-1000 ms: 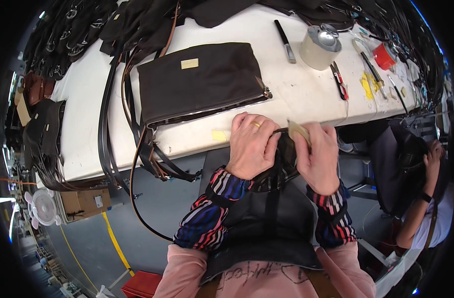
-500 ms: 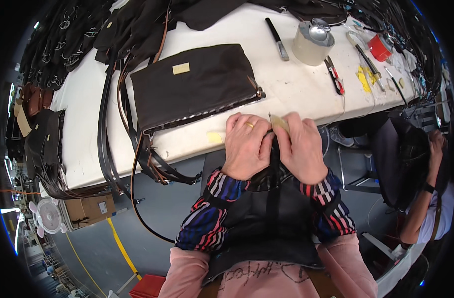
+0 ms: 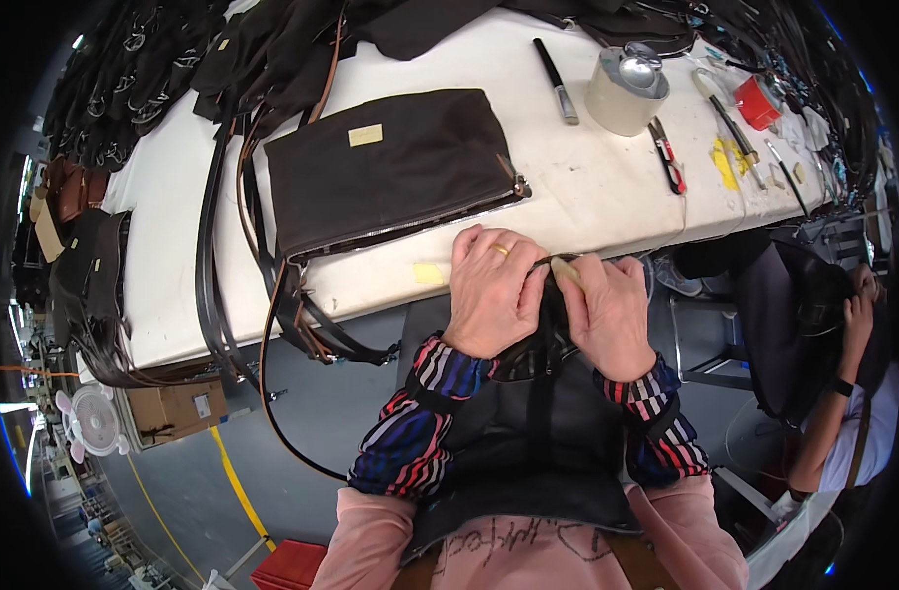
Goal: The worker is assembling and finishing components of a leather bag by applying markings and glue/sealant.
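My left hand (image 3: 494, 295), with a gold ring on one finger, pinches a thin black strip (image 3: 558, 259) at the near edge of the table. Close beside it, my right hand (image 3: 609, 313) is closed round a small tan, yellowish block (image 3: 566, 272) that touches or nearly touches the strip. The strip's lower part hangs between my hands against black material in front of my apron (image 3: 528, 442), and I cannot tell where one ends. Just beyond my hands lies a dark brown zippered bag (image 3: 390, 177) with a yellow tag; its zip faces me.
On the white table (image 3: 558, 177) stand a glue pot (image 3: 622, 103) and a red tin (image 3: 757, 103). A brush (image 3: 556, 84) and red-handled cutters (image 3: 668, 157) lie nearby. Black straps (image 3: 209, 265) hang over the front edge at left. Another person's arm (image 3: 828, 423) is at right.
My right hand has shifted slightly right and down with the tan block, which now sits lower against the strip. The strip's upper end now arches between my hands. The left hand stays nearly in place.
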Available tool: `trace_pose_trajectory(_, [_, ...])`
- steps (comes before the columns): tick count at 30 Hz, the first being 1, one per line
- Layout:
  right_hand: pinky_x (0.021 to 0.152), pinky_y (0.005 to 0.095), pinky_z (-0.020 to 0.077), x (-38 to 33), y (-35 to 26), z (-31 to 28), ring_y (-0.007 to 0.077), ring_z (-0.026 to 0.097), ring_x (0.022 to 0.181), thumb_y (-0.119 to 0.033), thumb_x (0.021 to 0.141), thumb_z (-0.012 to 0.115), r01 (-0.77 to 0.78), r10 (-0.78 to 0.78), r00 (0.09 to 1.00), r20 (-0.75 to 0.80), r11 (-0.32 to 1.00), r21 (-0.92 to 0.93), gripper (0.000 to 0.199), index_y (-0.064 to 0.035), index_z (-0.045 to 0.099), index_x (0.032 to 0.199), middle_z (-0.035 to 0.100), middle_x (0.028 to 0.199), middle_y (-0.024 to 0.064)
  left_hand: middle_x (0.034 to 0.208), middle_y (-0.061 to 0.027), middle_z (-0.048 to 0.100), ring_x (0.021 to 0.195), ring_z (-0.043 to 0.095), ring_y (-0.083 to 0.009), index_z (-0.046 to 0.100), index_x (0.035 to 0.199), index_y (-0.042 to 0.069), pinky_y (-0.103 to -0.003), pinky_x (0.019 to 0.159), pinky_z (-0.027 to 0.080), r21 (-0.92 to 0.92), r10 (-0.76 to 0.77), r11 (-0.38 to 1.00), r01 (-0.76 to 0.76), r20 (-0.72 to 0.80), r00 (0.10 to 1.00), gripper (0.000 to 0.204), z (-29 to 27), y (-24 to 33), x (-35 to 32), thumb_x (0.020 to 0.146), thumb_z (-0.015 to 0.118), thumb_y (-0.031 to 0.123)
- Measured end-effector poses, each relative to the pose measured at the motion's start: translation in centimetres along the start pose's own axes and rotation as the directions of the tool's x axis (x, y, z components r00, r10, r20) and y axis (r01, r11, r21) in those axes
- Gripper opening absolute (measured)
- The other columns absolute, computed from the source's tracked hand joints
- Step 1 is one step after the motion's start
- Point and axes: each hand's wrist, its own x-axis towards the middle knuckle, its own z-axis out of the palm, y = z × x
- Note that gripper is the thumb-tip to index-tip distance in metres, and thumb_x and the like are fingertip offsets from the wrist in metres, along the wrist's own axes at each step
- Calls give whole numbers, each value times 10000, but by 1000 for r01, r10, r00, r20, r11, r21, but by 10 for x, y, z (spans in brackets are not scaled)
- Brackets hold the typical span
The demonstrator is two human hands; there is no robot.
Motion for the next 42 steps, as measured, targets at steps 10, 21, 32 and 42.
trace_pose_trajectory(10, [598, 346, 349, 17, -7, 3, 252, 527, 529, -90, 810, 599, 18, -11, 997, -81, 997, 80, 134, -60, 476, 765, 497, 535, 68, 841, -69, 550, 882, 512, -263, 543, 843, 66, -412, 883, 329, 61, -22, 998, 20, 34, 999, 149, -2, -3, -2, 711, 611, 75])
trace_pose_trajectory(21, [591, 345, 360, 24, -16, -14, 264, 531, 530, -108, 815, 600, 3, 3, 995, -102, 998, 60, 127, -58, 489, 777, 517, 547, 79, 797, -58, 557, 861, 528, -265, 558, 800, 69, -392, 854, 338, 14, -13, 1000, 13, 7, 1000, 120, -4, -3, -2, 698, 620, 56])
trace_pose_trajectory(32, [565, 349, 362, 23, -17, -22, 269, 519, 528, -93, 818, 587, -30, 36, 990, -140, 999, 45, 92, -57, 504, 802, 521, 579, 82, 780, -63, 561, 827, 529, -266, 556, 793, 59, -377, 833, 341, 2, 10, 1000, -10, 5, 1000, 111, -3, -1, 1, 704, 623, 61])
trace_pose_trajectory(42, [606, 351, 354, 11, -10, -29, 256, 522, 545, -107, 811, 604, -70, 76, 995, -63, 993, 94, 115, -64, 505, 771, 500, 556, 69, 778, -62, 555, 839, 528, -268, 554, 787, 63, -384, 842, 336, -3, -20, 1000, 20, 18, 1000, 108, -2, 1, 1, 701, 619, 57])
